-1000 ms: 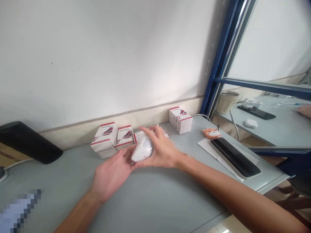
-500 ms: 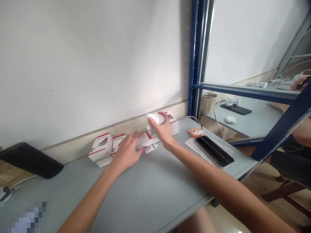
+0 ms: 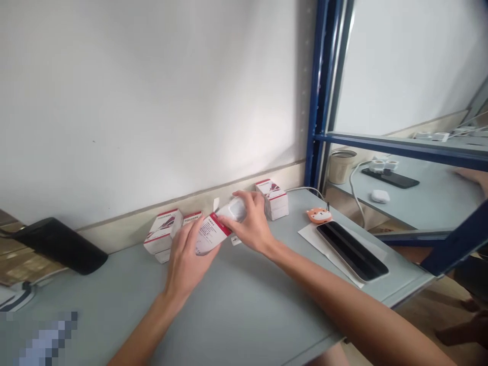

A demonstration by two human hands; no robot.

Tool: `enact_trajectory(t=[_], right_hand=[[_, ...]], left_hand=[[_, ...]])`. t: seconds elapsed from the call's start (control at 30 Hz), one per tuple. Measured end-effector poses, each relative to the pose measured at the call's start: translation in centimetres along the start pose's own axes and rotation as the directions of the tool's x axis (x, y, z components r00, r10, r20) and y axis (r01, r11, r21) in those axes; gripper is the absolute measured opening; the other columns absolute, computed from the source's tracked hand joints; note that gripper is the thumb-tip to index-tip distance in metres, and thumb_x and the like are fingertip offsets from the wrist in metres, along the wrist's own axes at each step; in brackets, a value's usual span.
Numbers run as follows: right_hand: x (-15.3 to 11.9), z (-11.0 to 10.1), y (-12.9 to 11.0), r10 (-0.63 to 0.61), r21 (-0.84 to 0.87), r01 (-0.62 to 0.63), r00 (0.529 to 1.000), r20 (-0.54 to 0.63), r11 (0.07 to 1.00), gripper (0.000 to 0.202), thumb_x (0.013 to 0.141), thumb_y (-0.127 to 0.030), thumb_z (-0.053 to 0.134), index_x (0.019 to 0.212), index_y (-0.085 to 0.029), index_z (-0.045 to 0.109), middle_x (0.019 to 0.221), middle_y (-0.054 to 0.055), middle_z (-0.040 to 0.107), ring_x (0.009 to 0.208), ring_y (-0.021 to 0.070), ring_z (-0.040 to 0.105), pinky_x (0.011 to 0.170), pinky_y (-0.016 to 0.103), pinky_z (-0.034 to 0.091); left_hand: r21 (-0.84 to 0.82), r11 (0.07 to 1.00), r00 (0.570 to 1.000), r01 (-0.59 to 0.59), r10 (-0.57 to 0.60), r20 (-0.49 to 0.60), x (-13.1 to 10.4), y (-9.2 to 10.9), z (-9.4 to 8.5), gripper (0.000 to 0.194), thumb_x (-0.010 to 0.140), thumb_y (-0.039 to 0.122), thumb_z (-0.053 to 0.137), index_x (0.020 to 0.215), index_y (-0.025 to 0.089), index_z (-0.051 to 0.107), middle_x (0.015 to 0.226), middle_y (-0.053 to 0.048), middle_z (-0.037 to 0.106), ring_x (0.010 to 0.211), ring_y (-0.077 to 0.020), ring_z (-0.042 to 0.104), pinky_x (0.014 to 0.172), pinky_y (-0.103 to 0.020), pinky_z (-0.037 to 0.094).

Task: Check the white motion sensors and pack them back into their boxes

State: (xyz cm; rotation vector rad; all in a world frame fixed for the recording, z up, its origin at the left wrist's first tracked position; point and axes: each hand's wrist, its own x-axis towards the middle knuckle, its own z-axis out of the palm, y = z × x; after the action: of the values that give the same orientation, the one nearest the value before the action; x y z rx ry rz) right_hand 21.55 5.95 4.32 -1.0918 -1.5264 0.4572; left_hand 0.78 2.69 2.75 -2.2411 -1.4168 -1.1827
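Note:
My left hand is wrapped round a small white and red carton, tilted above the table. In my right hand is a white, partly see-through wrapped item, held at the carton's upper right end. Whether it reaches inside the carton I cannot tell. A raised white flap shows behind the carton. Just below my right fingers lies a small white piece with dark marks, partly hidden. Similar cartons stand along the wall: a left carton, one partly covered by my left hand, and a right carton.
A black device stands on the left of the grey table. To the right are a phone on white paper and an orange animal-face item. Beyond the blue frame, a cup and a person's arm show.
My left hand has picked up the carton from the table. My right hand has brought the white wrapped item down and left to the carton's end. The view has shifted slightly.

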Motion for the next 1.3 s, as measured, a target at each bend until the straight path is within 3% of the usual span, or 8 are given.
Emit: enact_trajectory(t=[0.2,0.37,0.7,0.77,0.87,1.03,1.2,1.3], right_hand=[[-2.3,0.5,-1.8,-0.314,-0.084,0.355,0.898,0.309,0.931,0.065,0.110,-0.044,0.042,0.170,-0.026,0.021,0.157,0.013,0.056,0.149,0.0312,0.043,0.126,0.058,0.025],[-3.1,0.8,-2.7,-0.358,-0.157,0.433,0.864,0.354,0.888,0.034,0.108,-0.038,0.050,0.137,-0.035,0.069,0.154,0.002,0.061,0.162,0.0351,0.025,0.130,0.062,0.014],[-1.4,-0.5,-1.3,-0.358,-0.254,0.357,0.933,0.045,0.899,0.032,0.103,-0.037,0.053,0.131,-0.028,0.065,0.126,0.013,0.065,0.119,0.0320,0.061,0.104,0.053,0.048],[-0.5,-1.1,-0.4,-0.274,-0.232,0.314,0.943,0.189,0.921,0.025,0.105,-0.033,0.049,0.119,-0.026,0.068,0.109,0.010,0.069,0.103,0.0274,0.065,0.092,0.046,0.052],[0.2,-1.5,1.8,-0.154,-0.263,0.348,0.818,0.554,0.900,0.020,0.098,-0.034,0.064,0.116,-0.028,0.072,0.110,0.008,0.073,0.106,0.0290,0.065,0.087,0.043,0.052],[0.3,-0.5,4.9,-0.070,-0.330,0.380,0.740,0.669,0.864,0.014,0.092,-0.022,0.072,0.104,-0.026,0.076,0.106,0.008,0.077,0.108,0.0306,0.066,0.093,0.045,0.049],[0.9,-0.9,2.6,-0.278,-0.312,0.343,0.931,0.235,0.886,0.013,0.100,-0.035,0.067,0.109,-0.025,0.070,0.099,0.007,0.076,0.093,0.0257,0.068,0.087,0.043,0.050],[0.3,-1.9,-0.4,-0.495,-0.257,0.446,0.852,-0.171,0.857,0.013,0.102,-0.035,0.064,0.112,-0.026,0.064,0.101,0.008,0.074,0.087,0.0240,0.065,0.080,0.041,0.050]], left_hand=[[-0.042,0.987,0.978,0.157,-0.162,-0.132,-2.4,-0.3,-0.2,0.072,0.085,0.038,0.083,0.148,0.031,0.049,0.135,-0.013,0.060,0.133,-0.0362,0.057,0.115,-0.052,0.046],[-0.186,0.963,0.969,0.195,-0.219,-0.119,-3.1,1.2,0.0,0.073,0.083,0.036,0.085,0.145,0.029,0.046,0.134,-0.013,0.058,0.128,-0.0345,0.059,0.111,-0.051,0.049],[-0.401,0.834,0.896,0.378,-0.439,-0.069,-2.3,2.1,-1.1,0.082,0.080,0.039,0.086,0.151,0.033,0.043,0.141,-0.012,0.047,0.142,-0.0354,0.048,0.115,-0.050,0.047],[-0.445,0.789,0.873,0.424,-0.487,-0.033,-2.3,1.9,-1.1,0.082,0.079,0.040,0.086,0.148,0.032,0.043,0.144,-0.012,0.045,0.141,-0.0352,0.049,0.113,-0.050,0.048],[-0.536,0.678,0.836,0.503,-0.540,0.102,-2.6,1.4,-0.7,0.094,0.076,0.041,0.088,0.150,0.032,0.030,0.145,-0.014,0.048,0.134,-0.0332,0.056,0.103,-0.046,0.055],[-0.644,0.567,0.838,0.513,-0.493,0.233,-2.8,0.9,0.0,0.091,0.078,0.042,0.089,0.141,0.034,0.024,0.142,-0.014,0.053,0.122,-0.0285,0.063,0.086,-0.037,0.058],[-0.675,0.597,0.885,0.433,-0.424,0.193,-3.1,1.1,0.1,0.076,0.080,0.039,0.089,0.128,0.034,0.030,0.140,-0.011,0.054,0.118,-0.0267,0.065,0.085,-0.037,0.058],[-0.657,0.653,0.908,0.376,-0.401,0.121,-3.5,1.1,0.6,0.075,0.074,0.037,0.093,0.124,0.031,0.038,0.132,-0.011,0.056,0.113,-0.0277,0.065,0.083,-0.039,0.058]])
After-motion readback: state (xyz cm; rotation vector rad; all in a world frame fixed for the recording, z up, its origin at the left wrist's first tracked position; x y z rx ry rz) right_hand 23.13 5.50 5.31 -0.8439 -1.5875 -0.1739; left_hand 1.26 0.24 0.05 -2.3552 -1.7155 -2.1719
